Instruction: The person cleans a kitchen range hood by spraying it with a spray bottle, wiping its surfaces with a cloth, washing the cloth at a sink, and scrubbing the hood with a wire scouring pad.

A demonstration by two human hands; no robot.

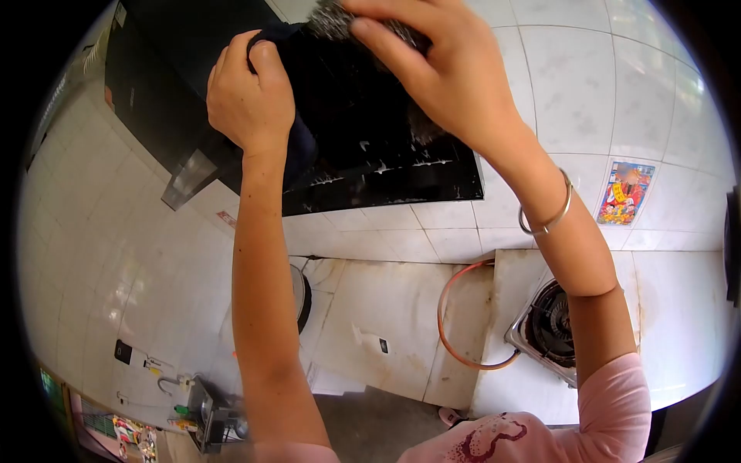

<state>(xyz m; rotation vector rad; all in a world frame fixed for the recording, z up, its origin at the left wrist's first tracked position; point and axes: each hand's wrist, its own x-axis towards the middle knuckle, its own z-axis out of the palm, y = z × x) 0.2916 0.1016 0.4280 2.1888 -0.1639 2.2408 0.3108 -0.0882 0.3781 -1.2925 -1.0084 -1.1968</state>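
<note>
Both my arms reach up to a black range hood (386, 181) whose glossy lower panel has white streaks and foam-like marks. My left hand (253, 96) is closed in a fist around a dark navy cloth (301, 150), which hangs down beside the wrist against the hood. Between the thumb and fingers of my right hand (451, 73) is a grey steel wool scourer (330, 21), held near the hood's surface at the top of the view. Whether the scourer touches the hood, I cannot tell. A metal bangle (552, 224) circles my right forearm.
Below are a pale tiled counter (378, 309), a gas stove (548, 320) and an orange hose (444, 324) curving to it. A small white bottle or packet (374, 339) lies on the counter. A sink area (204, 409) is at lower left. A colourful poster (625, 191) hangs at right.
</note>
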